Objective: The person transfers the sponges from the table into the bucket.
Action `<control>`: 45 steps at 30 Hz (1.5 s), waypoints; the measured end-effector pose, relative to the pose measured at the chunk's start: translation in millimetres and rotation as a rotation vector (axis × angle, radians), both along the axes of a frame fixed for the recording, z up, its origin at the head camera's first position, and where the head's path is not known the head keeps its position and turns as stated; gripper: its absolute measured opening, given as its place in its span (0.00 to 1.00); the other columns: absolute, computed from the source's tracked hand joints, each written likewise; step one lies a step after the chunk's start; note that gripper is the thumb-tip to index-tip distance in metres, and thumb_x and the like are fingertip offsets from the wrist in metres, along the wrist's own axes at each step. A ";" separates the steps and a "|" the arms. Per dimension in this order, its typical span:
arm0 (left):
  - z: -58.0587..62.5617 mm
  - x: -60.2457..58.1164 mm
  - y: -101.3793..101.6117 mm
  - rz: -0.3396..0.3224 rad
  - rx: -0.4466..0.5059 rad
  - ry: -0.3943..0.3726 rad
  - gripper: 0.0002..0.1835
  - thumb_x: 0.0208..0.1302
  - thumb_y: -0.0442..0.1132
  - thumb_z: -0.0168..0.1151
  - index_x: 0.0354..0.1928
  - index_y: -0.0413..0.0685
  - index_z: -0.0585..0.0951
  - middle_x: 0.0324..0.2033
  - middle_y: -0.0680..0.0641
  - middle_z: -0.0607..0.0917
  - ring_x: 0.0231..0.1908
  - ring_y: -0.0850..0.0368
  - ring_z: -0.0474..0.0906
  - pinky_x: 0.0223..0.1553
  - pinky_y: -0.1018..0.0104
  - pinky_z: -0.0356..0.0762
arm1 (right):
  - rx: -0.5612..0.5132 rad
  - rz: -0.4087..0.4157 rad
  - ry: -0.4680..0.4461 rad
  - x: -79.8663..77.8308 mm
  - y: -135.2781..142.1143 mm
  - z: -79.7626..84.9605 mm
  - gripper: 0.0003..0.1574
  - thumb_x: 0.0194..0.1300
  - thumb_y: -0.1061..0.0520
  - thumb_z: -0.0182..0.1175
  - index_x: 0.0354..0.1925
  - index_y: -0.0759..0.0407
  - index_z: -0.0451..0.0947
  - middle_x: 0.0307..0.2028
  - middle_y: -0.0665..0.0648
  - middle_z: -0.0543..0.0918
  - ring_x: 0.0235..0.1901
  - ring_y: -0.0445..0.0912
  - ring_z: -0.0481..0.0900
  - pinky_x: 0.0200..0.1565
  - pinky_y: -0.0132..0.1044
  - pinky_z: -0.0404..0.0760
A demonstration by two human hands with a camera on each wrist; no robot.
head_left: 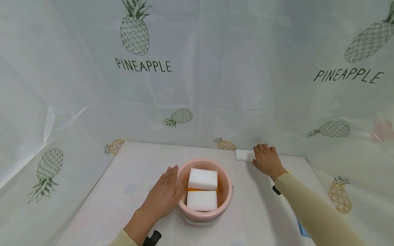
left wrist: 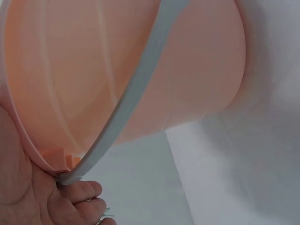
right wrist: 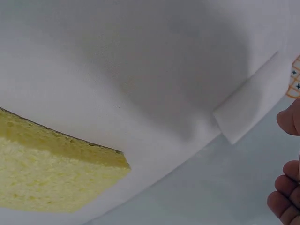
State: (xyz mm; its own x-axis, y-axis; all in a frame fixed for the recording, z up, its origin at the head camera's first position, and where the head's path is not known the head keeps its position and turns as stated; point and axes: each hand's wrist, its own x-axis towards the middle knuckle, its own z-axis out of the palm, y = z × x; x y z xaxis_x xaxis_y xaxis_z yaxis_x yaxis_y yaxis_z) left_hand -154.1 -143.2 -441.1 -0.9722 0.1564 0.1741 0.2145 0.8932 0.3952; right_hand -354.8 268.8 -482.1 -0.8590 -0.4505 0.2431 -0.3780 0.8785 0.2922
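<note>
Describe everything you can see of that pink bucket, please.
The pink bucket looks like smooth plastic: round, open-topped, with a pale grey handle hanging down across its side. It stands upright on the white surface. Two white blocks lie inside, with something orange showing between them. The person's left grip touches the rim.

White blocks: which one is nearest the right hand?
The white block on the table, at the far edge by the right hand; the other two white blocks sit inside the pink bucket.
</note>
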 end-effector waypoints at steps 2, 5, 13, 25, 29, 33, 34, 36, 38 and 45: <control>1.2 0.8 0.0 0.004 -0.016 -0.002 0.33 0.76 0.51 0.39 0.75 0.37 0.55 0.74 0.41 0.60 0.75 0.47 0.52 0.74 0.52 0.54 | 0.019 0.002 0.011 -4.2 -0.7 -3.7 0.32 0.61 0.45 0.63 0.53 0.67 0.70 0.52 0.63 0.76 0.53 0.58 0.71 0.46 0.56 0.73; 3.6 2.5 0.4 0.012 -0.055 0.013 0.33 0.76 0.51 0.40 0.74 0.37 0.56 0.74 0.40 0.59 0.75 0.46 0.51 0.74 0.51 0.53 | 0.033 0.008 0.027 -9.8 -1.8 -9.1 0.32 0.60 0.45 0.64 0.52 0.67 0.71 0.50 0.62 0.76 0.51 0.57 0.72 0.45 0.56 0.73; 5.1 5.3 0.3 0.015 -0.120 0.059 0.33 0.75 0.50 0.42 0.74 0.37 0.57 0.74 0.39 0.59 0.75 0.45 0.51 0.74 0.48 0.55 | -0.004 -0.006 -0.013 -15.4 -1.5 -22.7 0.34 0.58 0.47 0.65 0.53 0.68 0.71 0.50 0.63 0.77 0.51 0.58 0.73 0.45 0.58 0.72; 2.9 3.7 -1.1 0.015 -0.082 -0.004 0.33 0.76 0.52 0.38 0.75 0.40 0.55 0.75 0.42 0.57 0.76 0.48 0.48 0.74 0.50 0.53 | -0.066 -0.023 -0.022 -19.8 -3.9 -34.9 0.33 0.59 0.47 0.66 0.52 0.69 0.71 0.51 0.65 0.76 0.55 0.59 0.72 0.46 0.60 0.71; 2.5 4.0 -0.6 0.005 -0.058 -0.012 0.33 0.77 0.52 0.38 0.75 0.40 0.55 0.75 0.44 0.56 0.76 0.50 0.47 0.75 0.50 0.52 | -0.078 -0.030 -0.011 -21.6 -5.2 -38.1 0.34 0.58 0.47 0.66 0.53 0.69 0.71 0.52 0.65 0.76 0.55 0.59 0.72 0.46 0.60 0.71; 1.3 3.9 -0.2 -0.004 -0.050 -0.008 0.33 0.77 0.52 0.37 0.75 0.40 0.54 0.75 0.43 0.57 0.76 0.49 0.47 0.75 0.50 0.52 | -0.104 -0.037 -0.017 -23.1 -6.5 -40.3 0.35 0.57 0.48 0.66 0.54 0.69 0.71 0.53 0.66 0.76 0.55 0.60 0.72 0.45 0.60 0.71; 0.9 3.8 -0.1 -0.007 -0.046 -0.008 0.33 0.77 0.51 0.37 0.75 0.39 0.54 0.75 0.43 0.57 0.76 0.49 0.48 0.75 0.50 0.52 | -0.105 -0.039 -0.023 -23.5 -6.6 -40.9 0.35 0.57 0.48 0.66 0.55 0.70 0.70 0.53 0.66 0.76 0.55 0.60 0.72 0.45 0.61 0.71; 0.8 3.8 0.0 -0.012 -0.044 -0.010 0.33 0.77 0.51 0.37 0.75 0.39 0.54 0.75 0.43 0.57 0.76 0.48 0.48 0.74 0.49 0.53 | -0.109 -0.049 -0.048 -24.5 -6.8 -42.0 0.36 0.58 0.48 0.65 0.56 0.70 0.70 0.55 0.68 0.76 0.56 0.61 0.72 0.47 0.63 0.71; 0.8 3.7 0.2 -0.015 -0.039 -0.016 0.33 0.77 0.51 0.37 0.75 0.39 0.54 0.75 0.43 0.56 0.76 0.48 0.48 0.74 0.49 0.53 | -0.110 -0.063 -0.080 -26.0 -6.5 -42.9 0.37 0.59 0.48 0.63 0.58 0.71 0.69 0.57 0.69 0.76 0.58 0.62 0.71 0.50 0.65 0.70; 2.0 1.2 -0.3 -0.012 -0.047 -0.023 0.33 0.77 0.51 0.37 0.75 0.39 0.54 0.75 0.43 0.56 0.76 0.48 0.48 0.74 0.49 0.53 | -0.114 -0.096 -0.152 -34.6 -7.2 -44.8 0.40 0.60 0.47 0.60 0.61 0.72 0.66 0.59 0.72 0.74 0.59 0.64 0.70 0.54 0.69 0.67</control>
